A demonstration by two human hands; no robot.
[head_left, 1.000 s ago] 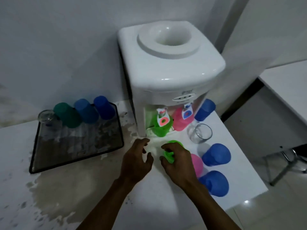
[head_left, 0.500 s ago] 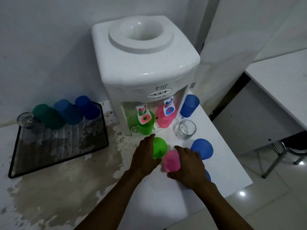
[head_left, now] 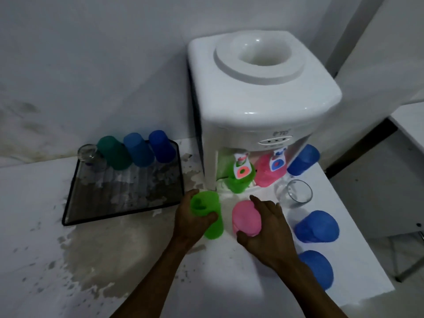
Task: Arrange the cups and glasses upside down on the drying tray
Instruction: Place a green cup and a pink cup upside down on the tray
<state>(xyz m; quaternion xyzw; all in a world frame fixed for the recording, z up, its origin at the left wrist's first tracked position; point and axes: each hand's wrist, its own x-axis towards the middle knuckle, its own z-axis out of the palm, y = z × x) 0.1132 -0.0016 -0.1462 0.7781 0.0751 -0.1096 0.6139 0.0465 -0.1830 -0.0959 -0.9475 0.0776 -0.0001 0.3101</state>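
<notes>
My left hand [head_left: 191, 222] grips a light green cup [head_left: 207, 214], base toward me, just off the tray's right front corner. My right hand [head_left: 267, 228] is wrapped around a pink cup [head_left: 245, 218] beside it. The black mesh drying tray [head_left: 124, 211] lies to the left; along its back edge stand a clear glass [head_left: 88, 154], a dark green cup [head_left: 113, 153] and two blue cups [head_left: 138, 149] [head_left: 161, 145], all upside down. On the table to the right are a clear glass [head_left: 294, 195] and three blue cups [head_left: 316, 227] [head_left: 317, 270] [head_left: 302, 159].
A white water dispenser [head_left: 254, 106] stands behind my hands, with a green cup [head_left: 239, 180] and a pink cup [head_left: 267, 172] under its taps. The white table [head_left: 68, 283] is stained in front of the tray. Its right edge runs close to the blue cups.
My left hand has closed on the green cup and drawn it left toward the tray. My right hand has taken hold of the pink cup. The camera view swung.
</notes>
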